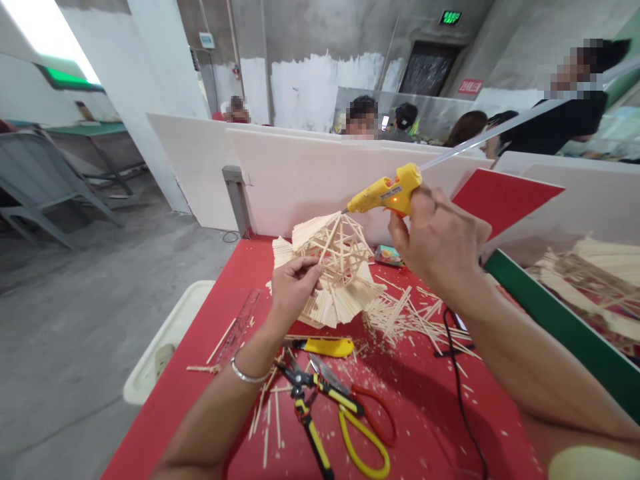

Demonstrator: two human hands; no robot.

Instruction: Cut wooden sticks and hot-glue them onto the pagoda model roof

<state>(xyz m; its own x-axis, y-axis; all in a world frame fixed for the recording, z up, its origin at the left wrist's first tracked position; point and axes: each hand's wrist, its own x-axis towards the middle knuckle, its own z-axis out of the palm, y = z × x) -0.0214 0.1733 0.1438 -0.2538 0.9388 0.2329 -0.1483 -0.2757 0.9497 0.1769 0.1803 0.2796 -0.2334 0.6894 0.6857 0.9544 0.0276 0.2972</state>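
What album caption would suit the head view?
Left hand at a wooden model, right hand holding a glue gun near its peak, over a red table strewn with sticks.

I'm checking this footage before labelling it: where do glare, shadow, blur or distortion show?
Head view: the bright patch at upper left is washed out; a soft shadow darkens the red table near the black cable; the grey chair at the left edge looks soft and stretched; the yellow glue gun and wooden stick model look fairly sharp.
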